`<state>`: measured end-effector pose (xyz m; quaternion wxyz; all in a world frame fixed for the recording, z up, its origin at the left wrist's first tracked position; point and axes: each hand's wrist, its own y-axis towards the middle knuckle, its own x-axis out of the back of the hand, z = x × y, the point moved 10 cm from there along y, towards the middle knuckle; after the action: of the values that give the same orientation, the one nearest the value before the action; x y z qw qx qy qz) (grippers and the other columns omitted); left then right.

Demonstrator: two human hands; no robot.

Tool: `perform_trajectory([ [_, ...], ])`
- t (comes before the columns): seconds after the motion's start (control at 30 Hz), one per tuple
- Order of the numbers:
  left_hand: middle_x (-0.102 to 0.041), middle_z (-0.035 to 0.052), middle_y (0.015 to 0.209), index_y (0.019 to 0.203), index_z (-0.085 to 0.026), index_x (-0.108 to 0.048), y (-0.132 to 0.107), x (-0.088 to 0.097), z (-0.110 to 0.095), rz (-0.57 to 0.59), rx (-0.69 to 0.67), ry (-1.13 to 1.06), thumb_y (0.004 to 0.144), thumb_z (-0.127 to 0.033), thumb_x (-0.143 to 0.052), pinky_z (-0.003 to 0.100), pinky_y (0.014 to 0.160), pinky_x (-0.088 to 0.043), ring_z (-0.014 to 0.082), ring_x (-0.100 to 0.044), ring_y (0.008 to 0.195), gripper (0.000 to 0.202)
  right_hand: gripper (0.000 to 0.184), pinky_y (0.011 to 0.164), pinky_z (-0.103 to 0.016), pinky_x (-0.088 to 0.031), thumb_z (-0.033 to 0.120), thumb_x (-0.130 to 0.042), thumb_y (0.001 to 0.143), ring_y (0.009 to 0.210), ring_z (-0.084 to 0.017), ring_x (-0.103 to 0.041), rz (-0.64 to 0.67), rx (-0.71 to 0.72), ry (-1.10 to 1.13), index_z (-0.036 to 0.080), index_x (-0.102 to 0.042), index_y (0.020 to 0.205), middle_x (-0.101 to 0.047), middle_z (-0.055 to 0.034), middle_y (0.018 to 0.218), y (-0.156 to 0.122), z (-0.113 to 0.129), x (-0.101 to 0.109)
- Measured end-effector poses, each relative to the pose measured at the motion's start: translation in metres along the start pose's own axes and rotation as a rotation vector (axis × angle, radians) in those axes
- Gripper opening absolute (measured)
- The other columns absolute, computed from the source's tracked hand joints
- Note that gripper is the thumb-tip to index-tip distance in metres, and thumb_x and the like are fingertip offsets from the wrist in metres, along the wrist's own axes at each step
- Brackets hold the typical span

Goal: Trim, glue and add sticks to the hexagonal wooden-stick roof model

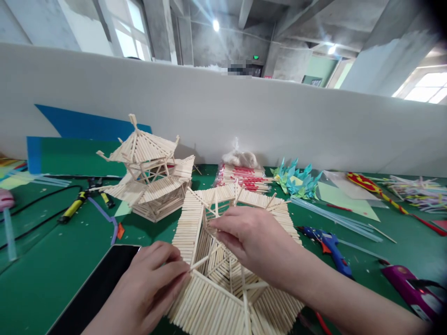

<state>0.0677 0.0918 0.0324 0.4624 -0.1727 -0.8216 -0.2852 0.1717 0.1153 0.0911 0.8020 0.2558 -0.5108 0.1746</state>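
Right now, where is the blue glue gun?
In the head view, the blue glue gun lies on the green table at the right, between the stick roof model under the right hand and the purple tool.

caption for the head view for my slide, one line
Left hand pinches a stick at a stick-built roof, right hand reaches inside it, pagoda model behind.

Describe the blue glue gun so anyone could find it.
On the green table, look just right of the stick roof under the person's right hand. The glue gun lies flat; it alone is blue with an orange trigger, unlike the purple tool beside it.
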Motion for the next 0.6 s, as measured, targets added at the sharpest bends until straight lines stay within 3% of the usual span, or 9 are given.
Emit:
perform_trajectory([
  [0.33, -0.056, 0.0025, 0.077, 0.080, -0.022, -0.062, 0.013, -0.002, -0.009, 0.121, 0.020, 0.098, 0.085, -0.029, -0.044, 0.034, 0.064, -0.037, 0.0200, -0.050, 0.074, 0.019, 0.022, 0.071, -0.027, -0.042, 0.017, -0.049, 0.085, 0.079, -0.016, -0.057, -0.009, 0.014, 0.029, 0.015, -0.066, 0.099, -0.066, -0.0050, 0.081, -0.004, -0.002, 0.002],
  [0.5, -0.056, 0.0034, 0.076, 0.075, -0.021, -0.063, 0.030, -0.021, -0.015, 0.270, -0.002, 0.215, 0.086, -0.024, -0.042, 0.035, 0.064, -0.031, 0.0217, -0.049, 0.075, 0.023, 0.020, 0.071, -0.026, -0.041, 0.017, -0.050, 0.085, 0.079, -0.016, -0.057, 0.002, 0.008, 0.025, 0.016, -0.066, 0.096, -0.066, -0.0044, 0.082, -0.003, -0.004, 0.001],
  [0.6, -0.056, 0.0035, 0.074, 0.068, -0.020, -0.062, 0.033, -0.028, -0.014, 0.289, -0.005, 0.237, 0.086, -0.022, -0.041, 0.034, 0.063, -0.029, 0.0221, -0.049, 0.076, 0.027, 0.019, 0.070, -0.026, -0.041, 0.017, -0.049, 0.085, 0.078, -0.016, -0.057, 0.008, 0.009, 0.006, 0.015, -0.066, 0.094, -0.065, -0.0047, 0.080, -0.001, -0.003, 0.000],
])
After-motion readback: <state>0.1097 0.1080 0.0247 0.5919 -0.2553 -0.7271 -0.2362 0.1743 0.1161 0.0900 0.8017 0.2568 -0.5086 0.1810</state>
